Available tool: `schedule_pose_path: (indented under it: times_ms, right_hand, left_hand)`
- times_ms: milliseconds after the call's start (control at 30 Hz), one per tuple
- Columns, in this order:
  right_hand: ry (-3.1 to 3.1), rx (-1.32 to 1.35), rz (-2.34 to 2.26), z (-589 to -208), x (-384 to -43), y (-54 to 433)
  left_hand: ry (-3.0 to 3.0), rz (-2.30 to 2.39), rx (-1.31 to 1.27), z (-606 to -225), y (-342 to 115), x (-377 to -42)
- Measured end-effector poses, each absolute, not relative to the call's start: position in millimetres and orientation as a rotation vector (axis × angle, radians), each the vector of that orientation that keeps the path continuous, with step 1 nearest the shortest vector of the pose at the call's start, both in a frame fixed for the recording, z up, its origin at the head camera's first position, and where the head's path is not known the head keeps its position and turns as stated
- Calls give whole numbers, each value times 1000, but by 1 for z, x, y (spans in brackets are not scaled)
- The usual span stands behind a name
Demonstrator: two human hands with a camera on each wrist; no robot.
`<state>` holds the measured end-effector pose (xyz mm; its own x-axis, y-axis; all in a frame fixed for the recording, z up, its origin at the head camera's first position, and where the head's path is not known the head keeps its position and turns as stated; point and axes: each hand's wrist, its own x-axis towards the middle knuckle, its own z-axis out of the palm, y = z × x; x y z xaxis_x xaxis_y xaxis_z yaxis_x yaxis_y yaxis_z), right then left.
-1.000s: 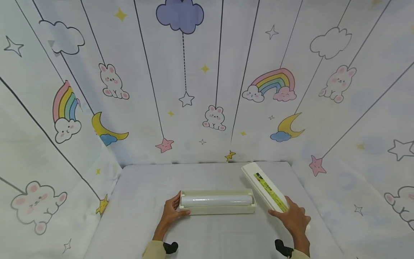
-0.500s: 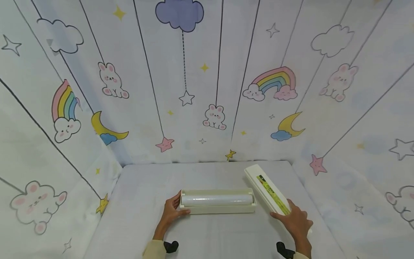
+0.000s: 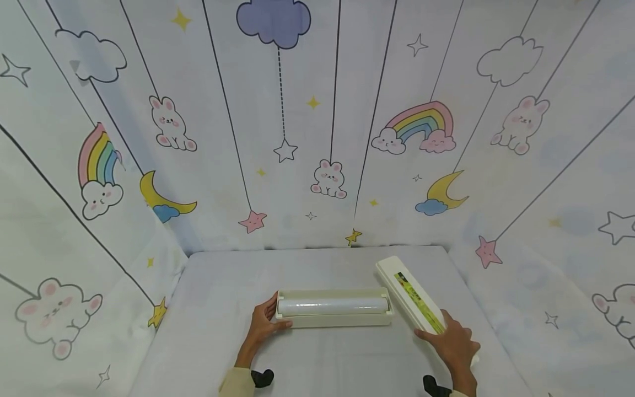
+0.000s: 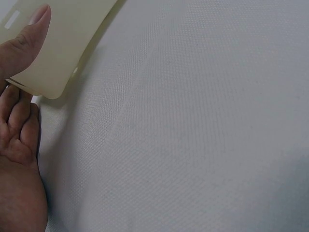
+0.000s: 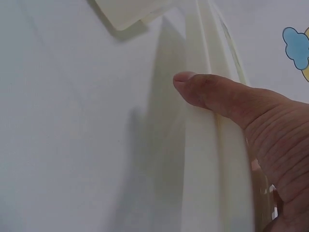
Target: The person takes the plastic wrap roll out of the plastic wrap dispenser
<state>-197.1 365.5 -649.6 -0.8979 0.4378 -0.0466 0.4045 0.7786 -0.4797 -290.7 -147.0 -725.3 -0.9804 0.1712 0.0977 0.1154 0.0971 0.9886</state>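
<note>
My left grip (image 3: 263,322), a bare hand, holds the left end of a long cream box (image 3: 342,321), thumb on the front and fingers round the end. My right grip (image 3: 452,339), the other hand, clasps the near end of a pale lid (image 3: 409,302) bearing a yellow-green label (image 3: 420,304). The box lies crosswise on the white-covered desk (image 3: 223,281), and inside it I see a shiny, whitish roll (image 3: 332,306). The lid slants away from me, just beside the box's right end. Beyond, a pale backdrop (image 3: 208,182) shows bunnies, stars, moons and rainbows.
</note>
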Motion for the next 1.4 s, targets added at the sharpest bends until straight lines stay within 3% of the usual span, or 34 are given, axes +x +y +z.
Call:
schedule_pose_path:
  times_ms: [1400]
  right_hand:
    - [-2903, -710, 755, -679, -185, 364]
  left_hand:
    - [2335, 2053, 329, -721, -146, -288]
